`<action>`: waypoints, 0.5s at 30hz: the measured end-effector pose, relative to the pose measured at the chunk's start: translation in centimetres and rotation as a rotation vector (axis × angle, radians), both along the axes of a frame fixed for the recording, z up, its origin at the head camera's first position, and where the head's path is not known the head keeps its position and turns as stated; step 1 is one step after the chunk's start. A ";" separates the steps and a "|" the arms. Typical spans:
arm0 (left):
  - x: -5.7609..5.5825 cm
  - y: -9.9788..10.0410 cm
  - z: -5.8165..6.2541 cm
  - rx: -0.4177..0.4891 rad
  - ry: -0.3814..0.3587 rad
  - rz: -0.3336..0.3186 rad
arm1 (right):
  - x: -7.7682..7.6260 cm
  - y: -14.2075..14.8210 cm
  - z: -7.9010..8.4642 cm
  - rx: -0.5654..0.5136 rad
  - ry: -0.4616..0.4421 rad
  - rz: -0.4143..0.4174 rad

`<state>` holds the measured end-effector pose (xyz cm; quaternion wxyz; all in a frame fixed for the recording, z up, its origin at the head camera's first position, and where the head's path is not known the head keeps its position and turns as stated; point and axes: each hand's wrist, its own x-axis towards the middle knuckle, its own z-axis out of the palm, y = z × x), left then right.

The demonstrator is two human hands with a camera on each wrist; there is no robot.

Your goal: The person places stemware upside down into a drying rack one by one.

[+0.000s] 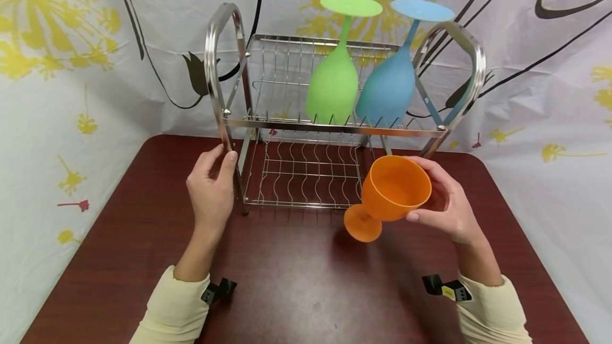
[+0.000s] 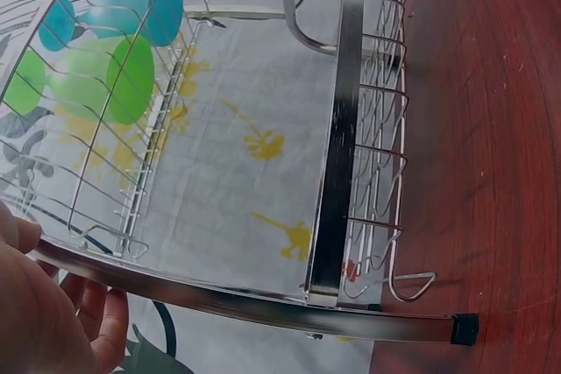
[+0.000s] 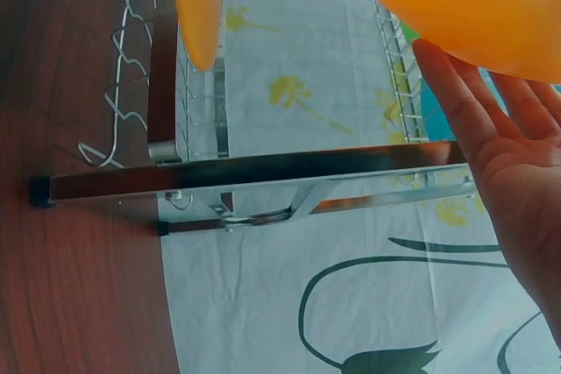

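Observation:
An orange goblet (image 1: 396, 187) is gripped by its bowl in my right hand (image 1: 449, 203), in front of the rack's right side. Its mouth tilts toward the head camera and its foot points down and left. With thumb and fingers, my left hand (image 1: 212, 187) holds the left front leg of a two-tier metal dish rack (image 1: 334, 127). Upside down on the upper tier stand a green goblet (image 1: 333, 86) and a blue goblet (image 1: 388, 89), side by side toward the right. In the right wrist view the orange goblet (image 3: 473, 6) hides part of the rack.
Beneath the upper tier is a lower wire tier (image 1: 311, 174) with wavy bars. The rack stands toward the back of a dark red wooden table (image 1: 287, 280). A white sheet (image 1: 158, 84) with yellow flowers hangs behind and at the sides.

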<state>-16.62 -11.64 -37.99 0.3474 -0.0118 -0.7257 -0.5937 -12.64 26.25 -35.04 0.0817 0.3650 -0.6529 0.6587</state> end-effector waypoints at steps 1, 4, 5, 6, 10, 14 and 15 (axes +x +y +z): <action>0.0 0.0 0.1 0.005 -0.001 0.000 | 0.0 -0.1 0.0 -0.001 0.002 0.002; 0.0 0.2 0.3 0.022 0.008 -0.001 | -0.1 -0.3 0.1 0.001 0.006 -0.002; 0.1 0.2 0.4 0.029 0.011 -0.001 | -0.1 -0.4 0.1 0.004 0.004 -0.004; 0.1 0.2 0.4 0.035 0.013 0.000 | -0.1 -0.5 0.1 0.007 0.000 -0.006; 0.2 0.3 0.6 0.062 0.012 -0.001 | -0.1 -0.9 0.2 0.038 -0.028 -0.032; 0.3 0.4 0.7 0.072 0.012 0.010 | -0.1 -1.2 0.3 0.065 -0.043 -0.055; 0.3 0.5 0.7 0.079 0.014 0.013 | -0.1 -1.2 0.3 0.066 -0.041 -0.054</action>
